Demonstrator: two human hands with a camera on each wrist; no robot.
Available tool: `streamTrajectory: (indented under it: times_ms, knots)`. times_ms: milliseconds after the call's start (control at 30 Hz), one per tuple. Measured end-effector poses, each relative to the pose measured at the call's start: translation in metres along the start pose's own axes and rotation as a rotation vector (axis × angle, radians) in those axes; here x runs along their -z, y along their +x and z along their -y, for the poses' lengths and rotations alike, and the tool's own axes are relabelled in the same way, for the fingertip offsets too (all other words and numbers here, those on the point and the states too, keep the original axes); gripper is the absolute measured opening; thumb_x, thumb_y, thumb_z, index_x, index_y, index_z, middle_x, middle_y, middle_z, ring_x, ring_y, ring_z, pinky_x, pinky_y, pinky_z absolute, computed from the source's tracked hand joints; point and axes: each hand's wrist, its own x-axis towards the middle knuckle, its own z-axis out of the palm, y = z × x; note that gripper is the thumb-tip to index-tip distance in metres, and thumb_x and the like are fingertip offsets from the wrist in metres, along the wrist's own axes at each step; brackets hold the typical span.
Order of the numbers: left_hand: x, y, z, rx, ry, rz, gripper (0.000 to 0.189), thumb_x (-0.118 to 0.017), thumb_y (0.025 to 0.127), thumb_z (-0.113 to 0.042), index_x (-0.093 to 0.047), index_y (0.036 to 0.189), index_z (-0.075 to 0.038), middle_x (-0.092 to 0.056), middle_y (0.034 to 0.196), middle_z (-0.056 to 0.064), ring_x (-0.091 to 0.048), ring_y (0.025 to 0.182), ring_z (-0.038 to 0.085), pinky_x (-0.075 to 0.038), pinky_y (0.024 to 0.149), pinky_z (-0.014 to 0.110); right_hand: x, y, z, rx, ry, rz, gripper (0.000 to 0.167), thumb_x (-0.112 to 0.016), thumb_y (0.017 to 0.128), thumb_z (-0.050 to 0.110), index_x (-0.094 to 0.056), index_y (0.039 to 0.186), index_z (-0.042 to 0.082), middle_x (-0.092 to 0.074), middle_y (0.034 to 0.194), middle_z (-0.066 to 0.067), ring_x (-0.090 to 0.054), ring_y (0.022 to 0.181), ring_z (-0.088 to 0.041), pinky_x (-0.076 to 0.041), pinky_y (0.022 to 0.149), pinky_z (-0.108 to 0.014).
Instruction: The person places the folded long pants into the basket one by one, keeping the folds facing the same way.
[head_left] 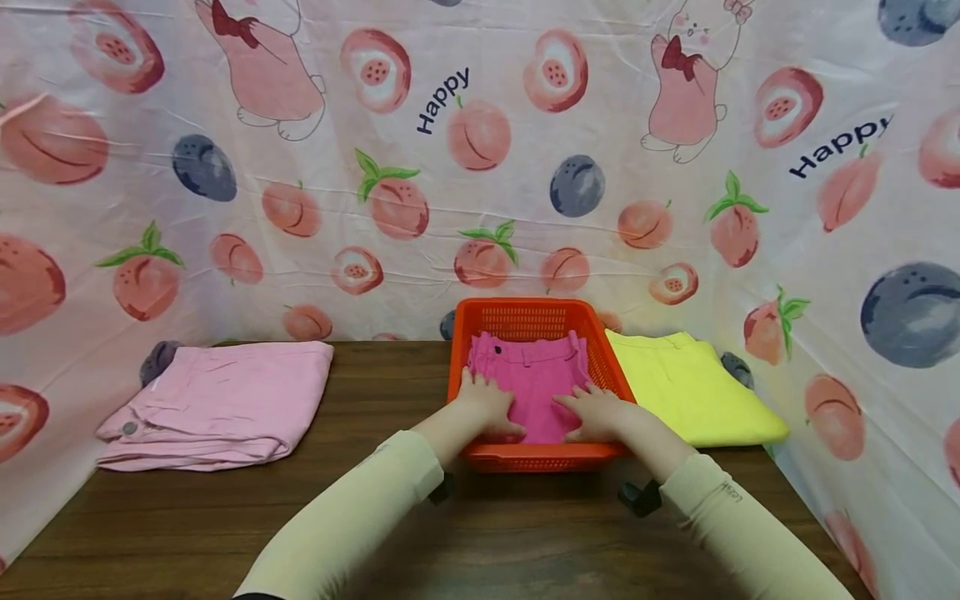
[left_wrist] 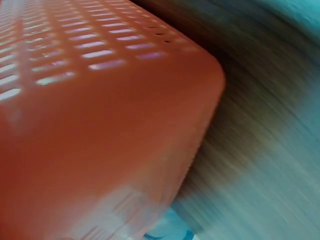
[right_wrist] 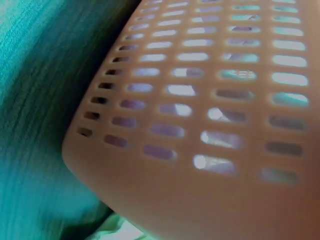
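Observation:
A folded hot-pink garment point(head_left: 532, 383) with a waistband and a dark button lies inside an orange plastic basket point(head_left: 543, 454). My left hand point(head_left: 483, 408) rests on the garment's left side, fingers spread. On its right side, my right hand point(head_left: 600, 412) lies with fingers apart, pointing inward. Both wrists reach over the near part of the basket's rim. The left wrist view is filled by the slotted outer wall of the basket point(left_wrist: 115, 120); the right wrist view likewise shows the basket's slotted wall point(right_wrist: 165, 185), and neither shows the fingers.
Folded light-pink pants point(head_left: 232, 400) lie on the brown wooden table point(head_left: 375, 383) at the left. A folded yellow garment point(head_left: 697, 392) sits just right of the basket. A fruit-patterned curtain point(head_left: 465, 200) encloses the back and sides.

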Motion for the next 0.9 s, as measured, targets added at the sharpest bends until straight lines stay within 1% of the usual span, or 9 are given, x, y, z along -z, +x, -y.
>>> streamTrajectory:
  times_ms: [133, 233, 433, 600, 767, 900]
  knots:
    - [0.006, 0.0, -0.001, 0.0, -0.036, -0.028, 0.07, -0.055, 0.087, -0.062, -0.048, 0.143, -0.021, -0.043, 0.144, 0.014, -0.031, 0.134, 0.04, -0.013, 0.107, 0.062, 0.006, -0.003, -0.002, 0.023, -0.004, -0.057, 0.071, -0.071, 0.085, 0.034, -0.042, 0.145, 0.011, -0.029, 0.149, -0.027, -0.019, 0.137, -0.048, -0.021, 0.104, -0.064]
    - [0.011, 0.0, -0.001, 0.009, -0.043, -0.046, 0.07, -0.054, 0.088, -0.061, -0.045, 0.145, -0.022, -0.041, 0.147, 0.012, -0.028, 0.136, 0.04, -0.014, 0.107, 0.062, 0.011, -0.007, -0.004, 0.033, -0.01, -0.098, 0.074, -0.072, 0.084, 0.037, -0.042, 0.146, 0.012, -0.027, 0.15, -0.027, -0.017, 0.137, -0.048, -0.017, 0.104, -0.065]
    - [0.021, -0.002, 0.0, 0.033, -0.06, -0.08, 0.07, -0.052, 0.088, -0.062, -0.041, 0.147, -0.025, -0.029, 0.153, 0.014, -0.02, 0.139, 0.042, -0.011, 0.106, 0.064, 0.019, -0.016, -0.011, 0.028, -0.052, -0.19, 0.078, -0.074, 0.081, 0.04, -0.041, 0.146, 0.013, -0.024, 0.151, -0.026, -0.01, 0.138, -0.049, -0.008, 0.105, -0.067]
    - [0.027, -0.005, -0.002, 0.029, -0.09, -0.13, 0.072, -0.052, 0.088, -0.062, -0.036, 0.149, -0.027, -0.024, 0.155, 0.015, -0.012, 0.14, 0.043, -0.01, 0.106, 0.065, 0.022, -0.024, -0.019, 0.02, -0.066, -0.256, 0.076, -0.073, 0.082, 0.04, -0.042, 0.145, 0.01, -0.025, 0.15, -0.029, -0.01, 0.137, -0.051, -0.008, 0.103, -0.069]
    - [0.033, -0.007, -0.008, 0.024, -0.1, -0.168, 0.073, -0.05, 0.088, -0.064, -0.034, 0.15, -0.028, -0.021, 0.156, 0.014, -0.012, 0.141, 0.042, -0.009, 0.106, 0.065, 0.025, -0.032, -0.028, 0.007, -0.06, -0.299, 0.076, -0.071, 0.083, 0.042, -0.041, 0.146, 0.01, -0.025, 0.149, -0.03, -0.012, 0.136, -0.052, -0.008, 0.102, -0.07]
    - [0.036, -0.006, -0.013, 0.007, -0.118, -0.188, 0.076, -0.049, 0.088, -0.066, -0.031, 0.151, -0.027, -0.018, 0.157, 0.013, -0.011, 0.141, 0.043, -0.007, 0.106, 0.065, 0.03, -0.04, -0.034, -0.021, -0.029, -0.312, 0.078, -0.07, 0.084, 0.041, -0.038, 0.147, 0.008, -0.022, 0.15, -0.031, -0.009, 0.136, -0.052, -0.006, 0.102, -0.07]
